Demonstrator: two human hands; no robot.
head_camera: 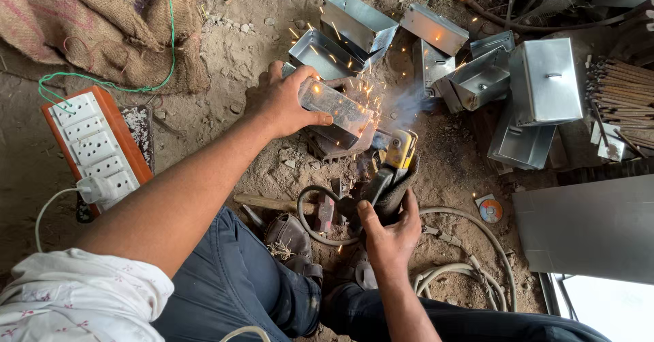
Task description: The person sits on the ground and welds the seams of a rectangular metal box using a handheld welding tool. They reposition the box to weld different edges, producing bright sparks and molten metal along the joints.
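- A person seated on a dirt floor grips a small rectangular metal box (335,105) in the left hand (283,103), fingers wrapped over its top edge and thumb along its near side.
- The right hand (390,229) is closed around the dark handle of a yellow-headed welding holder (390,168), whose tip meets the box's right end.
- Sparks and a puff of pale smoke (402,103) spray from that contact point, above a dark metal block (334,143) on which the box rests.
- A heap of finished galvanised boxes (477,76) lies just beyond the work, some open side up, some lying on their sides.
- A bundle of welding rods (623,93) sits at the right edge, near the heap.
- An orange-edged white socket board (95,144) lies to the left, with one white plug in it.
- A hammer (320,209) and looped grey cable (463,260) lie on the ground near the right hand.
- Burlap sacking (95,22) covers the upper left corner.
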